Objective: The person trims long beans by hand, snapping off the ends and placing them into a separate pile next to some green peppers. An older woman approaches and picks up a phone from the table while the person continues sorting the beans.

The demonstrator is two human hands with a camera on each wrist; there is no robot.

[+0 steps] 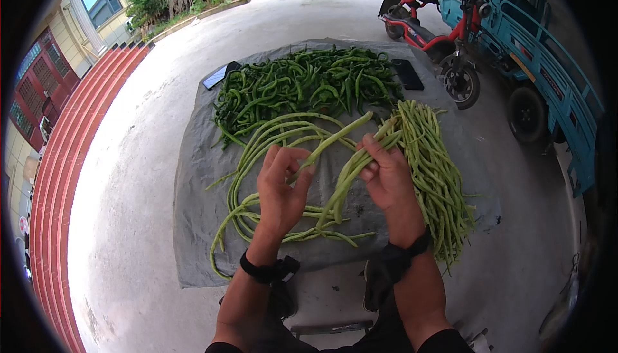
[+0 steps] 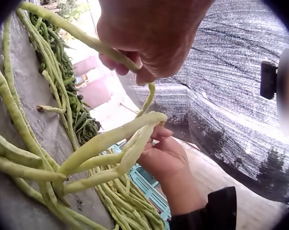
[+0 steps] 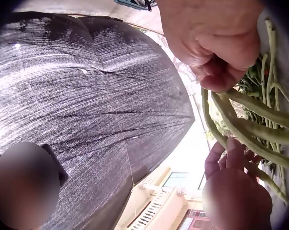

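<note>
My left hand (image 1: 281,185) pinches a single pale green long bean (image 1: 340,136) between thumb and fingers, its end pointing up and to the right. Opposite it, my right hand (image 1: 388,176) grips a small bunch of long beans (image 1: 344,179) that hang down in a bend. In the left wrist view the bunch (image 2: 108,132) droops from the right hand (image 2: 166,160). Loose long beans (image 1: 239,179) lie curved on the grey cloth (image 1: 196,237) below and left of the hands. Right of my right hand, a thick pile of long beans (image 1: 431,179) lies lengthwise.
A broad heap of green chili peppers (image 1: 302,85) covers the cloth's far part, between a phone (image 1: 221,75) at left and a dark phone-like slab (image 1: 407,75) at right. Beyond stand a red electric scooter (image 1: 444,40) and a teal cargo tricycle (image 1: 547,63). Red steps (image 1: 71,179) run along the left.
</note>
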